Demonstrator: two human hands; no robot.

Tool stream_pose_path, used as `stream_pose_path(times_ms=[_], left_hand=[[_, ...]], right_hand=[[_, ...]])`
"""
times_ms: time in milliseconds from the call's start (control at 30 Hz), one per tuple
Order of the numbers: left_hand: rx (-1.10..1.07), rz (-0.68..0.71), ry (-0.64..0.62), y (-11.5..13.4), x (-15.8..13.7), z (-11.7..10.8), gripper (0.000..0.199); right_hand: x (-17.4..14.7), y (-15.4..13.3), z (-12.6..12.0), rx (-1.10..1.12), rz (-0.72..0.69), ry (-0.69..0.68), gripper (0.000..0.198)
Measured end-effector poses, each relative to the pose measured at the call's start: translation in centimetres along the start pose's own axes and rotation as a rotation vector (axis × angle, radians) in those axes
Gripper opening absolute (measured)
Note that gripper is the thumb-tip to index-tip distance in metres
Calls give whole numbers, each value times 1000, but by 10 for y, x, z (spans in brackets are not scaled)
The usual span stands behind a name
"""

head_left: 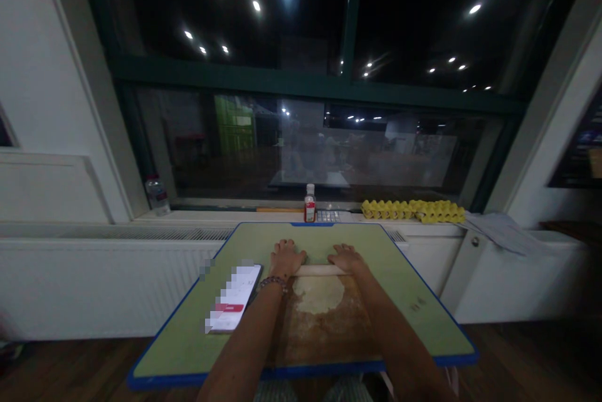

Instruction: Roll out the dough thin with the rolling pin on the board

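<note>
A pale wooden rolling pin [318,271] lies crosswise over the far part of a brown wooden board [332,339]. My left hand [286,258], with a beaded bracelet at the wrist, rests palm-down on the pin's left end, fingers spread forward past it. On the right end lies my right hand [347,258], its fingers likewise stretched out and apart. Both palms hide the ends of the pin. Just on the near side of it, a thin flat sheet of dough [320,295] is spread on the board, roughly round with an uneven left edge. Pale flour marks show on the wood nearer me.
The board lies on a small green table [414,327] with a blue rim. Left of my forearm is a lit phone [237,295]. On the windowsill stand a small red-labelled bottle [309,204], yellow egg trays [414,210] and a clear bottle [157,195]. A white radiator [94,289] stands behind.
</note>
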State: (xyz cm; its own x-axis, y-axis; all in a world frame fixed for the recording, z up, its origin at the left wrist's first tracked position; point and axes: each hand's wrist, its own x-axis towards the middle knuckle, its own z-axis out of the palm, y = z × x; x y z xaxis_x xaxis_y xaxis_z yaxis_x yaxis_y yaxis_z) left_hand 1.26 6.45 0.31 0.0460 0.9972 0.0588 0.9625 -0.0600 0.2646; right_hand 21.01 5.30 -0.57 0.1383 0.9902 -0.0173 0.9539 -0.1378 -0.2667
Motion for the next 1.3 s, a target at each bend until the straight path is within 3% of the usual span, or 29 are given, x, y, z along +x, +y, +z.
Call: stream_pose_path(times_ms=[333, 733, 1300], left_hand=[[32, -24, 34, 5, 15, -3, 45], [69, 17, 74, 6, 17, -3, 43], [112, 66, 73, 8, -2, -6, 44]], right_hand=[[4, -3, -8, 29, 70, 164, 40], [14, -3, -6, -21, 97, 134, 42], [-6, -6, -9, -85, 63, 1, 50]])
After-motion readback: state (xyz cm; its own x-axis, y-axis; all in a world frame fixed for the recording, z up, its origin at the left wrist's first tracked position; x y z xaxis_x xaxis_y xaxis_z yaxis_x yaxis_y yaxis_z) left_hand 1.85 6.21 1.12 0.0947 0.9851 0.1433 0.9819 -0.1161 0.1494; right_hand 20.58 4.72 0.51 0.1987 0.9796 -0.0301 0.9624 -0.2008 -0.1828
